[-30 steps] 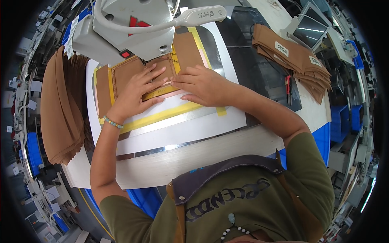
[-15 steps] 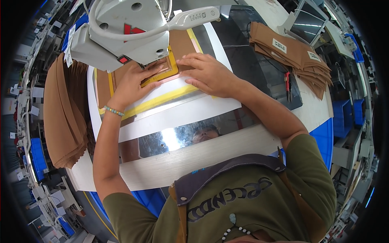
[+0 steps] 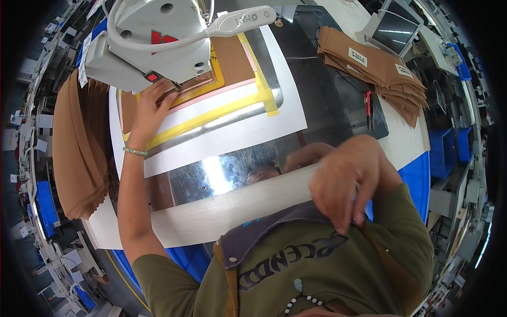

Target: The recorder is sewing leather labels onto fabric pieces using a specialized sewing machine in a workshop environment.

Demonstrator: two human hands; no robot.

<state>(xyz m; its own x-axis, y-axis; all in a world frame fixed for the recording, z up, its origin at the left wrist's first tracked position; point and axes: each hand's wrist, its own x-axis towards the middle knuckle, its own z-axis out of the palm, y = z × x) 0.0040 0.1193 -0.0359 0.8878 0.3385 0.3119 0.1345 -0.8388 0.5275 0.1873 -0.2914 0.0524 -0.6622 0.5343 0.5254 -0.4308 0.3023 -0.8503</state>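
My left hand [image 3: 152, 110] reaches under the grey-white sewing machine head [image 3: 158, 31]. Its fingers are spread and lie on the work by a yellow frame [image 3: 214, 83]; the machine partly hides the fingertips. Beneath that frame is brown fabric [image 3: 232, 53], edged by pink strips and held in a flat template bordered with yellow tape [image 3: 211, 117]. A white sheet [image 3: 290, 113] lies under the template. My right hand [image 3: 346, 177] is off the work, raised in front of the dark apron [image 3: 280, 217] with fingers pointing down. Motion smears it, so whether it holds anything is unclear.
Brown fabric pieces [image 3: 79, 142] hang in a thick stack at the left table edge. More brown pieces with white labels [image 3: 369, 63] are piled at the right, near red-handled snips [image 3: 368, 105] and a screen [image 3: 398, 31]. A shiny metal plate [image 3: 237, 171] crosses the front.
My right hand has left the template and come back to the apron. My left hand has shifted slightly left and stays on the work. The view has moved a little.
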